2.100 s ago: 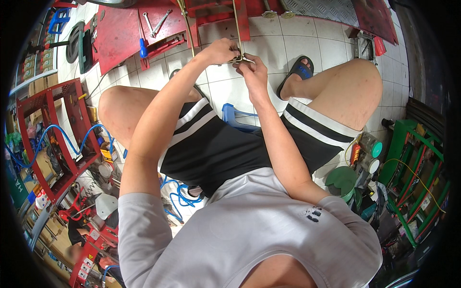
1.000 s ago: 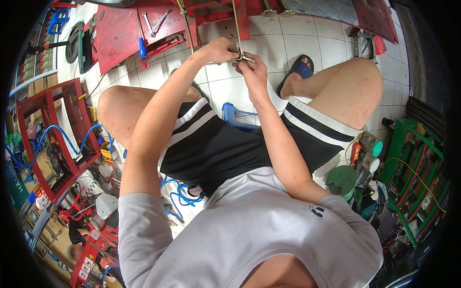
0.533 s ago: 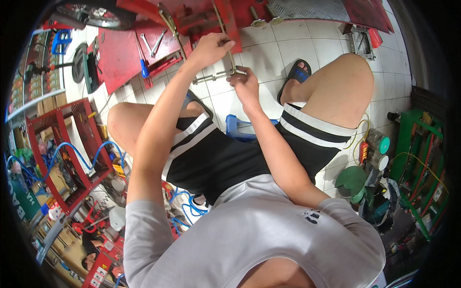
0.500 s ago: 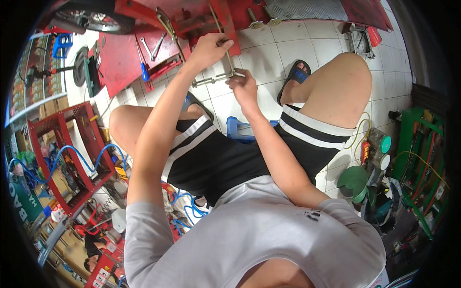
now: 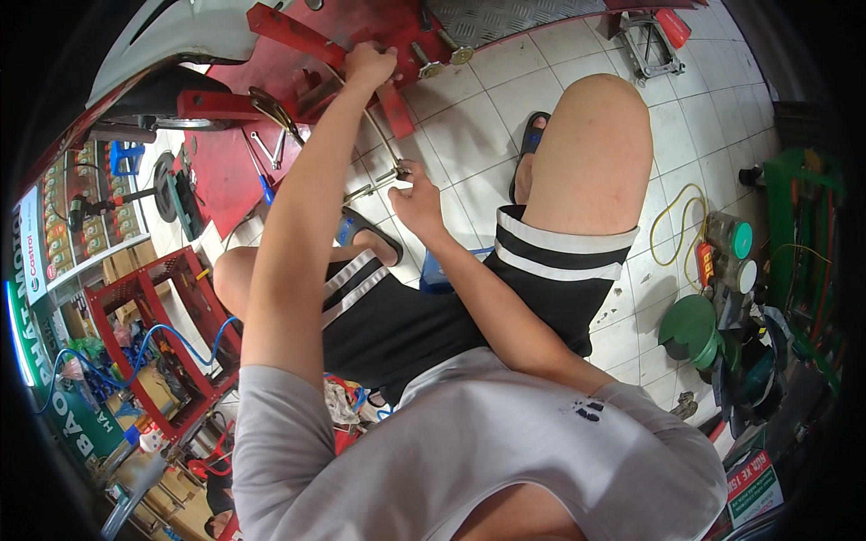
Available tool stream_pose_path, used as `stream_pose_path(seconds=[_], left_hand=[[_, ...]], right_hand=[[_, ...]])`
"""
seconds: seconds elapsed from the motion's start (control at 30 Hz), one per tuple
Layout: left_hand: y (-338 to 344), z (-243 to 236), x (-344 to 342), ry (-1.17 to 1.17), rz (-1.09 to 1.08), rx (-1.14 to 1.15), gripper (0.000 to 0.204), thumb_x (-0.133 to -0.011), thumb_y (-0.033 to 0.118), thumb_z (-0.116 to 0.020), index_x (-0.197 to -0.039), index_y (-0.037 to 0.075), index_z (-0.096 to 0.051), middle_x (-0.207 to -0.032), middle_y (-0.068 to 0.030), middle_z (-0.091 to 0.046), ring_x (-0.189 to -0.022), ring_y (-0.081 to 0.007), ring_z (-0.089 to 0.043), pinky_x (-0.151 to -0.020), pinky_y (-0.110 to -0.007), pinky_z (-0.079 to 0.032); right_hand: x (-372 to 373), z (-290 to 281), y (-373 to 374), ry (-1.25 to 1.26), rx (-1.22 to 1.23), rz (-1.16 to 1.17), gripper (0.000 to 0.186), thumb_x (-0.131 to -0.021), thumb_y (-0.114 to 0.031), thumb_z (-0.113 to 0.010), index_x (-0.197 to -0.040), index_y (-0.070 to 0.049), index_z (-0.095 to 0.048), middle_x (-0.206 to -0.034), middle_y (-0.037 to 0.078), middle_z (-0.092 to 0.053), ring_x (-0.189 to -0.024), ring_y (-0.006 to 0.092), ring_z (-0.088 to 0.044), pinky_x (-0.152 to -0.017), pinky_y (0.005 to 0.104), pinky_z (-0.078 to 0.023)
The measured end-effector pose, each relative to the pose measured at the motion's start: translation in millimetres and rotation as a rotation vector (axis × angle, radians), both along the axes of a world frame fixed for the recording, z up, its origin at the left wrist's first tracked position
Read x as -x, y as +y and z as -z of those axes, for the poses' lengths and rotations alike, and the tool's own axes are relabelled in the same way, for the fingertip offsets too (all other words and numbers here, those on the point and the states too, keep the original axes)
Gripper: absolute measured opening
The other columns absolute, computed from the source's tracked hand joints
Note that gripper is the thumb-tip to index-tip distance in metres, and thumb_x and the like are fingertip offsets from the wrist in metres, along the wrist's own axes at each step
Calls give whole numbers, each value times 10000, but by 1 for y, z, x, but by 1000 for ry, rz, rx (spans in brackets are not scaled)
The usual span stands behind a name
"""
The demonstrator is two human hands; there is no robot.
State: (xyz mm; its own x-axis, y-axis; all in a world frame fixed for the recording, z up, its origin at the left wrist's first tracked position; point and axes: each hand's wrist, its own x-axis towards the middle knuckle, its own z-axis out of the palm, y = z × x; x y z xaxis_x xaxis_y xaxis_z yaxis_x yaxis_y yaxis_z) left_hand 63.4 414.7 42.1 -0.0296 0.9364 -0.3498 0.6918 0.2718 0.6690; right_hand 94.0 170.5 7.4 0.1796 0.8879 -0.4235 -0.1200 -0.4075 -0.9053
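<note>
My right hand (image 5: 418, 203) pinches the near end of a thin metal rod (image 5: 381, 135), where a narrow crosspiece (image 5: 359, 193) juts out to the left. The rod runs away from me and passes behind my left forearm. Farther off, my left hand (image 5: 370, 67) has curled fingers over the red metal stand (image 5: 395, 110); what lies in its grasp is hidden. Left of that forearm, pliers-like handles (image 5: 273, 110) rest by the stand. Wrenches (image 5: 269, 149) and a blue-handled screwdriver (image 5: 266, 187) lie on the red platform (image 5: 216, 176).
A motorcycle wheel (image 5: 162, 108) stands at the upper left. Two threaded bolts with round feet (image 5: 429, 65) stick out near the platform edge. White floor tiles (image 5: 469, 135) lie between my legs, with a blue plastic stool (image 5: 442, 270) under me. A green funnel (image 5: 690, 329) is at right.
My left hand has moved farther away, from the middle of the rod to the red stand. My right hand still pinches the rod's near end. The whole view has shifted.
</note>
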Motion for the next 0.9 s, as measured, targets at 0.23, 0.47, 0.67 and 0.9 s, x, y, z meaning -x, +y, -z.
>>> stream_pose_path(seconds=[0.23, 0.47, 0.67, 0.9], left_hand=[[-95, -81, 75, 415, 800, -43, 378, -856, 242, -602, -1123, -25, -607, -888, -244, -667, -826, -329, -683, -747, -403, -532], [-180, -7, 109, 439, 715, 11, 380, -822, 270, -638, -1082, -7, -615, -1016, -233, -661, -981, -387, -633, -865, -433, -512], [-183, 26, 103, 419, 618, 62, 323, -866, 246, -608, -1108, 32, -621, -1001, -214, -662, -967, -400, -632, -854, -456, -510], [-182, 19, 97, 404, 705, 34, 216, -827, 77, -531, -980, 9, -668, -993, -197, -669, -953, -361, -653, -823, -432, -532]], right_hand=[[7, 22, -2, -256, -217, 99, 415, -741, -25, -609, -1152, -35, -557, -1030, 184, -601, -787, 279, -650, -734, 349, -527], [-7, 31, 12, -71, -76, 15, 296, -850, 7, -518, -1126, -36, -618, -981, 135, -666, -837, 210, -673, -706, 309, -523], [-20, 33, 28, -19, 26, -83, 226, -938, -84, -543, -1099, 56, -618, -981, 110, -665, -815, 172, -664, -694, 282, -520], [-33, 43, 38, 2, 16, -132, 148, -887, -49, -599, -984, 48, -654, -854, 91, -675, -756, 149, -649, -680, 268, -514]])
